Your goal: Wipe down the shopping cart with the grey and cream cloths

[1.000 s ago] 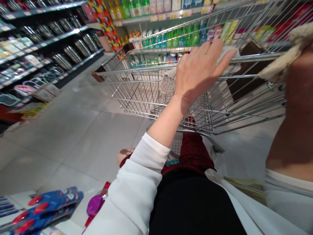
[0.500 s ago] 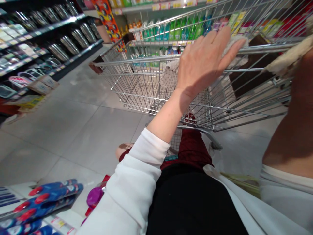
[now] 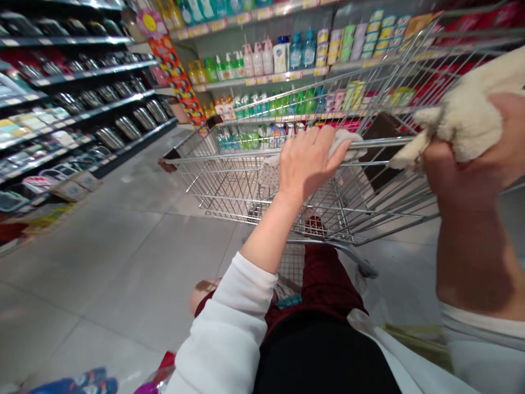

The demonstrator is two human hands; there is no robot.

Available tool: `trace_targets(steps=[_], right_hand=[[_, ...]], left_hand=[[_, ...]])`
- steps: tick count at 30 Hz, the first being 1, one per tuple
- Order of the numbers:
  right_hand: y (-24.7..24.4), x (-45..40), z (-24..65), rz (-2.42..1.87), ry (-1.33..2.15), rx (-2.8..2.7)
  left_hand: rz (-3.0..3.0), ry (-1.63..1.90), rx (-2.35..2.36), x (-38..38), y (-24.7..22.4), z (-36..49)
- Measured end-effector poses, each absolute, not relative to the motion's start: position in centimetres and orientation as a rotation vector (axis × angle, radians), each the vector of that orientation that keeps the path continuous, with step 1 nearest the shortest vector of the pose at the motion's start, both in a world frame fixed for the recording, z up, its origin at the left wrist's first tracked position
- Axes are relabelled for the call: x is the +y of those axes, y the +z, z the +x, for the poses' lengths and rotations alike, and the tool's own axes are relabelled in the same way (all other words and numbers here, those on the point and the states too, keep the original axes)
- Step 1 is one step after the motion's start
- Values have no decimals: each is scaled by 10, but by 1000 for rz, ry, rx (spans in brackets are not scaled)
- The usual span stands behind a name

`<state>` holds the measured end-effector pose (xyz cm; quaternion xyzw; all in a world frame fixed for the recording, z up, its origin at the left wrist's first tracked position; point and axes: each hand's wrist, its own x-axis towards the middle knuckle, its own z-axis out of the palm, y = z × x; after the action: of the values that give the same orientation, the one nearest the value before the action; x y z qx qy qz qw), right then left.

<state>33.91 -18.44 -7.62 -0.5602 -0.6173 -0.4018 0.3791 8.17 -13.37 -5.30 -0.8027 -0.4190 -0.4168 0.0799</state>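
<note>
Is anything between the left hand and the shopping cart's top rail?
Yes: a dotted pale cloth appears to lie under the left hand, over the cart's rail, showing on both sides.

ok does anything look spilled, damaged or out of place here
Nothing looks spilled or damaged. Perhaps mildly odd: a dotted cloth hangs on the shopping cart by the left hand, soft fabric against bare metal wires.

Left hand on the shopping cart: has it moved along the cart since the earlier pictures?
No, not noticeably: the left hand still rests on the cart, left of its brown panel, with about the same gap.
</note>
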Motion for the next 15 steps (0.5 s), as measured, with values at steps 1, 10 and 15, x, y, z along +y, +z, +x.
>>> trace_targets(steps=[1,10,15], right_hand=[[-75,-184,337,-1410,-1147,-1513],[-65,-183,324,-1364,-1386,-1368],[-63,-191,316,-1512,-1198,-1441]], left_hand=[[-2406,-1281,-1253,-132,-55,78],[-2146,-1246,-1469,-104,-75,-17],[-1960,-1097,-1685,-89,-73,-70]])
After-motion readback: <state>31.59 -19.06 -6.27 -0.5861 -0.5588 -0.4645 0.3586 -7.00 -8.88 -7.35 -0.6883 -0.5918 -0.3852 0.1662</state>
